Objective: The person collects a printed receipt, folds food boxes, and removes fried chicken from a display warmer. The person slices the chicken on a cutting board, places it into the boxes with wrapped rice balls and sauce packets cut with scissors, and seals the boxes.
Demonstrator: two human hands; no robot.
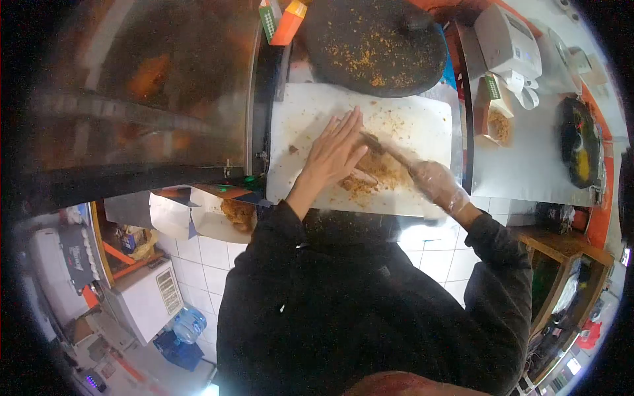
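My left hand [333, 150] lies over the white cutting board [297, 105] with fingers stretched and thumb spread; anything under the palm is hidden. In a clear plastic glove, my right hand [437, 185] is closed around a narrow, brown, stick-like tool [395, 155]. Motion smears the tool, so its exact kind cannot be made out. Its dark far end reaches close to my left fingers. Brown crumbs and broken fried bits [386, 173] cover the board between and below both hands.
Behind the board stands a large dark round slab [376, 46] sprinkled with crumbs. Orange boxes [288, 23] are at its left. To the right are a white printer [508, 43], an open food box [500, 125] and a dark dish [581, 142]. A box holding fried food [238, 212] sits lower left.
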